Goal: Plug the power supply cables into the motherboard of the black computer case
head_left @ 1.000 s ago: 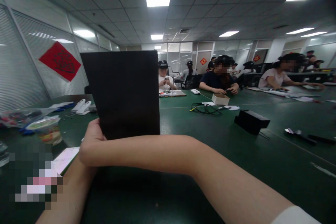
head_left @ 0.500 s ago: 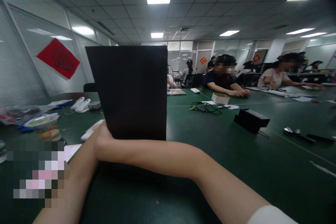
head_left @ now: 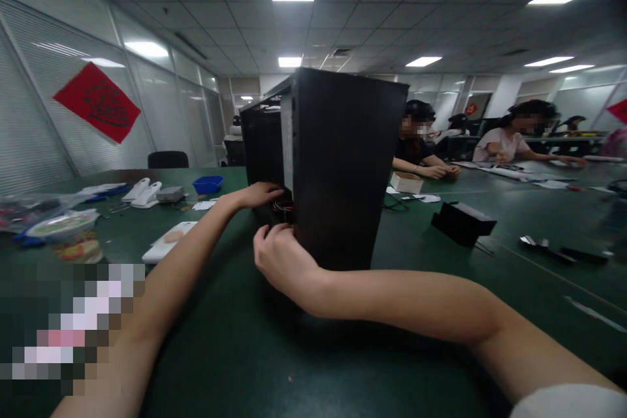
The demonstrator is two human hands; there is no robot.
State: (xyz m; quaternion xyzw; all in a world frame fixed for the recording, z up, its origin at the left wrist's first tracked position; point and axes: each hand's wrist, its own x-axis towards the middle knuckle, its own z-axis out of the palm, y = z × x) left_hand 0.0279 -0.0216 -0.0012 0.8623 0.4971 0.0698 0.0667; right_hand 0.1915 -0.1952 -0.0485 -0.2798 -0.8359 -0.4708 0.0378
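Note:
A black computer case [head_left: 343,170] stands upright on the green table, turned so that its open left side shows; a few thin cables [head_left: 283,207] are visible low inside. My left hand [head_left: 259,195] is at the lower edge of that open side, its fingers over the edge and partly hidden. Closer to me, my right hand [head_left: 284,258] has its fingers curled on the bottom edge near the case's front left corner. Both hands touch the case.
On the left are a lidded food tub [head_left: 68,235], a white object [head_left: 166,243], a grey block [head_left: 170,194] and a blue tray [head_left: 208,184]. A black bracket-like part [head_left: 463,223] and a small open box [head_left: 406,182] lie right. Two people [head_left: 424,150] sit across the table.
The computer case has swung round, so its open side now shows where only a flat black panel faced me. Both my hands have come into view along its lower edge.

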